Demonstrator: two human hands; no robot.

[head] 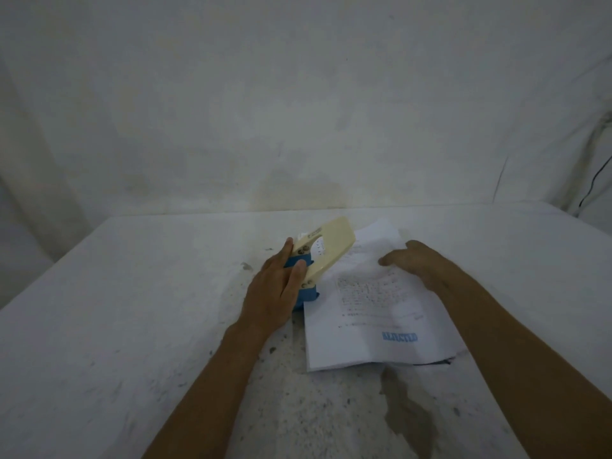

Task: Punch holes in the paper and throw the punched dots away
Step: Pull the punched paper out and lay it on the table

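The paper (381, 303), a thin stack of white printed sheets with a blue stamp near its lower edge, lies flat just right of the table's middle, its left margin pushed into the mouth of the hole punch (318, 260) at about nine o'clock from it. The punch has a long cream lever, smooth and hard, raised at a slant over a blue base, with small rivets at the hinge. The left hand (278, 293) wraps the blue base from the side, thumb and fingers closed around it, while the right hand (414, 263) lies open and flat on the sheets at about one o'clock, pinning rather than gripping them. To my eye the stack is being seated before the press; it would go best if the edges were squared and pushed fully to the back of the slot, the right palm keeping the limp sheets from fanning, and the lever then pressed straight down in one firm stroke. Around it all, the table (132, 326) is chalky white, rough and speckled, with a dark stain (407, 415) at about five o'clock.
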